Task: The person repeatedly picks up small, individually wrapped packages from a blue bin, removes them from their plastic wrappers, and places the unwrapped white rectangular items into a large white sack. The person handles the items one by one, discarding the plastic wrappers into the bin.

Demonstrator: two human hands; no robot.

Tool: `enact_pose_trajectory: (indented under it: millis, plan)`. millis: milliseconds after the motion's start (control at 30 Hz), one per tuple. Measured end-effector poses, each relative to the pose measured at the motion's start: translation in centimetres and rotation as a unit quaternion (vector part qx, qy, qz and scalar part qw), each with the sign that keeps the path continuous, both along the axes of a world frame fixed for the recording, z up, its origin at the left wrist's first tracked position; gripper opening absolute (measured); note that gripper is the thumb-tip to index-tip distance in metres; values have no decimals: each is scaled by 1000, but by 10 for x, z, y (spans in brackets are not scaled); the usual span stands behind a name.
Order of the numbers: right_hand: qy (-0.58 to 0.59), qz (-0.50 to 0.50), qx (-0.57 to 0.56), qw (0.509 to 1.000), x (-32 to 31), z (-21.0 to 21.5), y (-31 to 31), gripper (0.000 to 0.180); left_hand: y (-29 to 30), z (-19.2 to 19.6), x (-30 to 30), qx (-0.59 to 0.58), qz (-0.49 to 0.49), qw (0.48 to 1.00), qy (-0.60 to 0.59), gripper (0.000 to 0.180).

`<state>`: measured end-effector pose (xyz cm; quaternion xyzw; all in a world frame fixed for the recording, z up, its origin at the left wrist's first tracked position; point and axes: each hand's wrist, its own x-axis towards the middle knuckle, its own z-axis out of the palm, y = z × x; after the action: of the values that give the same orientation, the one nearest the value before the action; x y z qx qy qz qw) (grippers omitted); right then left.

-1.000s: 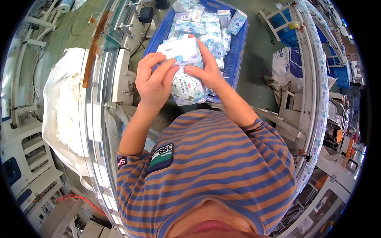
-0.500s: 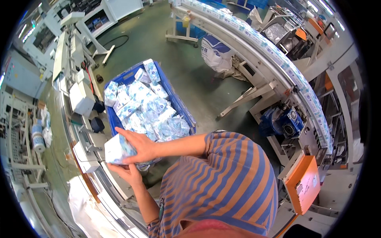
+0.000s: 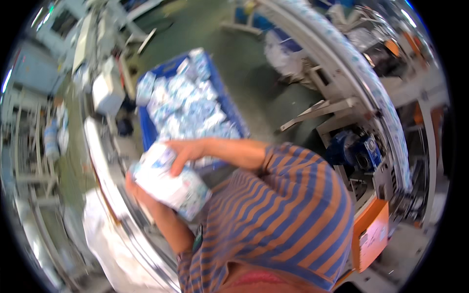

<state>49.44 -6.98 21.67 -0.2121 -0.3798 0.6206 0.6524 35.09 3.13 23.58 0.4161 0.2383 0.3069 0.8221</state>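
In front of my body a white tissue pack (image 3: 163, 178) with a blue print is held tilted between both hands. My right hand (image 3: 188, 150) grips it from the upper side, thumb across its face. Around its left edge my left hand (image 3: 136, 188) is closed, its fingers partly hidden behind the pack. Motion blur softens the print. Just beyond my hands stands a blue crate (image 3: 227, 100) heaped with similar loose packs (image 3: 188, 105).
A machine rail (image 3: 100, 151) runs along my left, with a white sack (image 3: 105, 239) beside it. At right a curved conveyor (image 3: 337, 88) carries a row of packs. Below it sit a blue motor (image 3: 359, 149) and an orange panel (image 3: 373, 237). A white bag (image 3: 286, 56) lies on the floor.
Both hands have drawn the pack closer to my body and turned it, so a broader face shows. The view has shifted, and the crate appears slightly higher and farther right.
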Motion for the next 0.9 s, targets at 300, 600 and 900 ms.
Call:
enact_pose_trajectory:
  millis: [300,600,900]
  plan:
    - [142,-98,-96,980,-3,-23,-22,53,-27,-56,-10,108,26,994,4,40]
    - [-365,-446,47,816,-20,7,-9,28,-44,-23,-9,207,65,974,70,85]
    - [180,-367,-200,891,-19,18,-4,22,-24,-36,-16,716,75,694,-21,63]
